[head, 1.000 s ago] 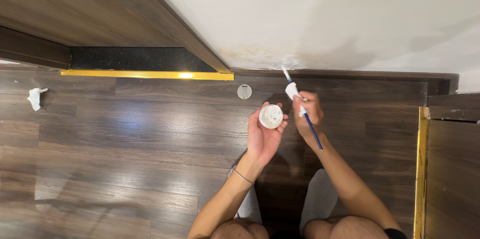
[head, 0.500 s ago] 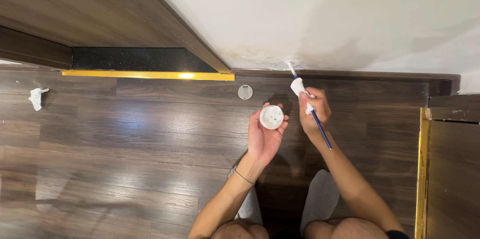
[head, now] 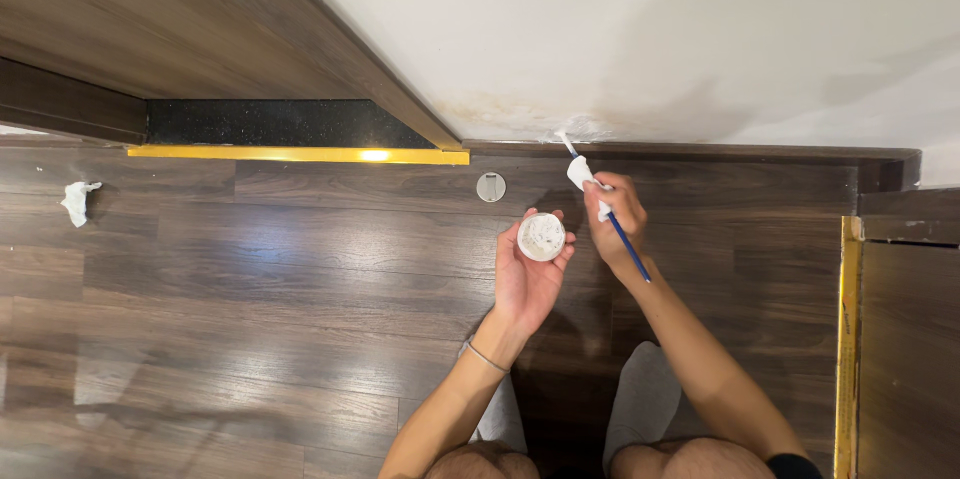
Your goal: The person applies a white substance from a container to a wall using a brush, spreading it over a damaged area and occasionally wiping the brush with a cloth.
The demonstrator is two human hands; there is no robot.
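now our left hand (head: 527, 274) sits near the middle of the frame, fingers curled up around a small round open jar (head: 541, 237) of white filler. just to its right, our right hand (head: 617, 222) pinches a blue-handled brush (head: 612, 222) together with a wad of white tissue (head: 581, 175), the brush tip touching the wall (head: 640, 29) just above the dark skirting (head: 720, 152). a round lid (head: 490, 187) lies on the wood floor (head: 250, 269) up-left of the jar; a crumpled tissue (head: 76, 201) lies far left.

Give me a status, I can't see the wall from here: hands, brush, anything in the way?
Left hand holds small round tub. Right hand grips blue-handled brush and white tissue, tip at wall base. Lid on floor nearby, not obstructing.
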